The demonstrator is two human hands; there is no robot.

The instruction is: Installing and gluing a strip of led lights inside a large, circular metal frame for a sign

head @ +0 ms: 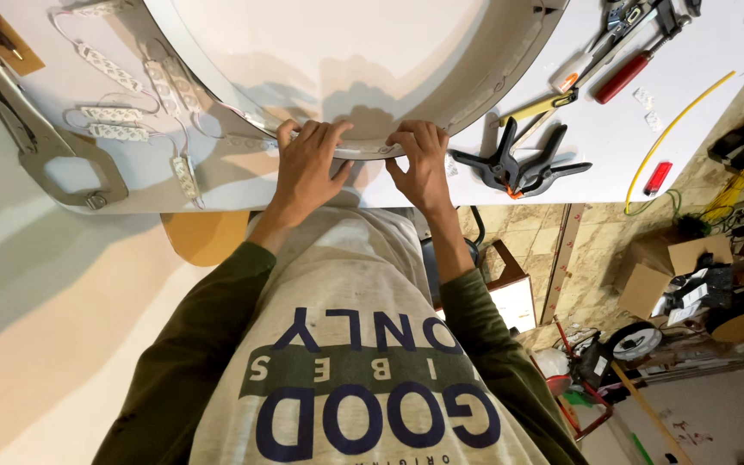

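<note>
At the near edge of the white desk (630, 129), head view, I see my left hand (307, 168) and right hand (424, 168) side by side, fingers curled and clamped over the round sign shell's rim (217, 95), pressing it steady; black spring clamps (518, 168) lie just beside.
</note>
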